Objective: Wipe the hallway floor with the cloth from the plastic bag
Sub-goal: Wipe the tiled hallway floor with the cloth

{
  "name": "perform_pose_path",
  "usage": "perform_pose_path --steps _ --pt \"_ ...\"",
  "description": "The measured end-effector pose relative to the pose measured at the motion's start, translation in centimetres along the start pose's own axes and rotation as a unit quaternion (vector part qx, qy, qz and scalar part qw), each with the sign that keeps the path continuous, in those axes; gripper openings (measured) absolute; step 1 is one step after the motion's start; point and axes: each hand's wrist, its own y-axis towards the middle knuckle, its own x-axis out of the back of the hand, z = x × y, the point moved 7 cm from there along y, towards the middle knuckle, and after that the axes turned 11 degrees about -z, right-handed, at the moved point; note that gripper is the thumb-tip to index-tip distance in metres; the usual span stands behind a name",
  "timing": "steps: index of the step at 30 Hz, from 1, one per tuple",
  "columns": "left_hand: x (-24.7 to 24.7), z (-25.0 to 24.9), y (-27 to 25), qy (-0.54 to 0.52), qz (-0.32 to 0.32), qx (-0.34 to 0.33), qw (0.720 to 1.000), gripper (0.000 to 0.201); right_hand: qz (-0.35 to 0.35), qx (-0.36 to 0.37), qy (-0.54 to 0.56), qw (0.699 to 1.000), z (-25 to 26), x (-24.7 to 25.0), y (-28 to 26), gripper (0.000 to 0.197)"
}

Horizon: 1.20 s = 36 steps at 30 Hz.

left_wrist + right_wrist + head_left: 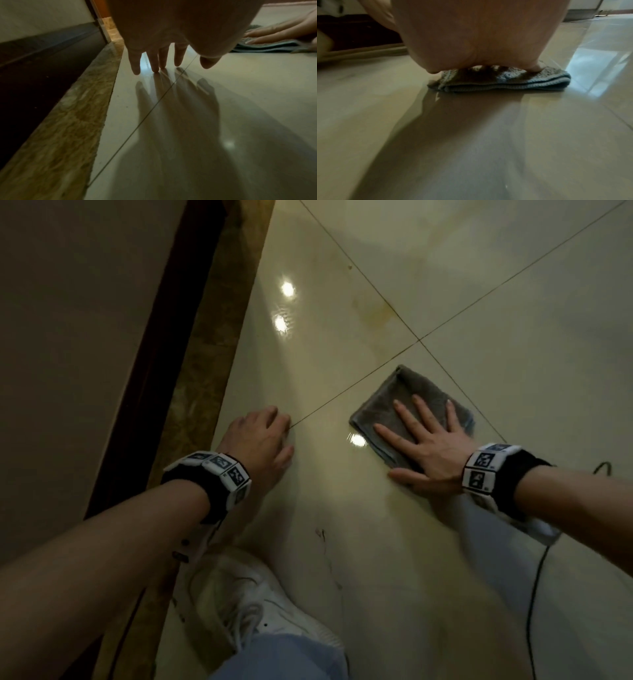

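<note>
A folded grey cloth lies flat on the glossy cream floor tiles. My right hand presses on it with fingers spread and straight, palm down. In the right wrist view the palm covers the top of the cloth, whose folded layers show at the near edge. My left hand rests on the floor near the marble border, its straight fingertips touching the tile, holding nothing. The left wrist view also catches the cloth at the far right under my right hand.
A brown marble border strip and a dark baseboard run along the wall at left. My white sneaker and jeans-clad knee sit at the bottom. A black cable trails at the right. Grout lines cross near the cloth.
</note>
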Motion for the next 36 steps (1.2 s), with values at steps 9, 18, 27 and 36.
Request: perform_pose_path --steps 9,18,27,36 --pt "1.0 1.5 1.0 0.0 -0.02 0.004 1.0 0.05 -0.025 0.314 -0.055 0.948 15.1 -1.6 -3.0 0.084" --pt "0.1 1.2 -1.1 -0.006 0.012 0.013 1.0 0.05 -0.07 0.207 -0.028 0.975 7.5 1.2 2.7 0.054" --pt "-0.1 2.9 -2.5 -0.006 0.03 0.028 0.999 0.04 -0.046 0.125 -0.038 0.99 7.2 0.3 1.0 0.073" --pt "0.7 2.6 -3.4 -0.004 0.037 0.037 0.999 0.056 0.01 0.411 -0.118 0.904 15.4 -1.2 -2.7 0.085"
